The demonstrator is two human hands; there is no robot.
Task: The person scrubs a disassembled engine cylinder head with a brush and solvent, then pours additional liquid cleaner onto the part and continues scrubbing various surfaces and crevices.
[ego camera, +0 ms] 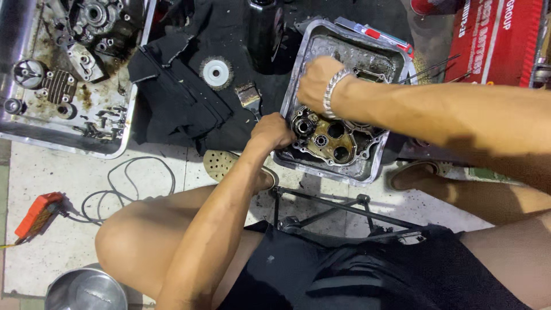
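Crouched over a grimy metal tray [376, 166] on a tiled floor, both hands at an oily engine casing [333, 138] lying in the tray's near half. Left hand [274, 131] curled tight against the casing's near-left edge, fingers wrapped under and out of sight, so exact hold not clear. Right hand [314, 80] closed in a fist just beyond the casing, knuckles up, a silver chain bracelet [333, 92] at the wrist; whatever sits inside the fist hidden. Just left of the left hand, a dark cloth [183, 97] spread on the floor, carrying a wire wheel brush [216, 73] with a white hub and a small flat brush [248, 95]. Farther left, a second tray [115, 150] full of greasy engine parts. Beyond the right forearm, a red rectangular box [496, 40] with white lettering. Near the knees, an orange plug block [35, 213] with black cable and a steel bowl [86, 290]. Forearms angled inward, meeting over the tray.
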